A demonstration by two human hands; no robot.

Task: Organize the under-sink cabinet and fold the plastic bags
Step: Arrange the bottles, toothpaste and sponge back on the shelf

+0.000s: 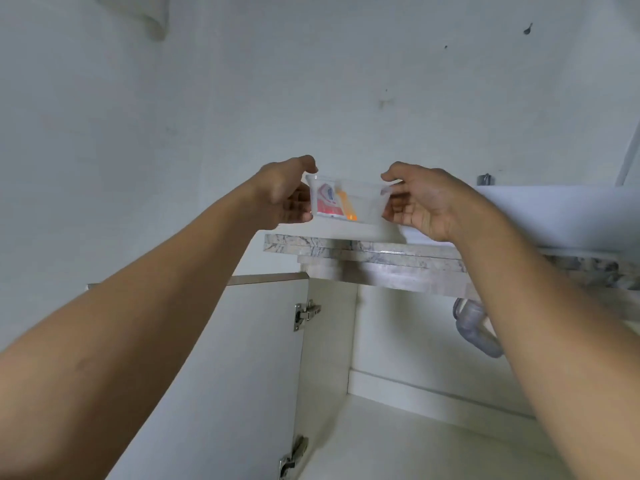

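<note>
**As both arms reach up, a clear tub [360, 202] is gripped**

The left hand [284, 192] and right hand [422, 202] each clasp one end, thumbs over the rim, fingers curled against its sides. It is at the counter [363, 249]'s left end, above the open cabinet [381, 427].

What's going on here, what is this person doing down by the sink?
A person grips a small clear plastic container by its two ends, left hand on one, right hand on the other, up at the marble countertop. A red and white packet and an orange item show through its wall. Whether it rests on the counter yet is unclear. Below, the cabinet door stands open, with the drain pipe in sight.
</note>
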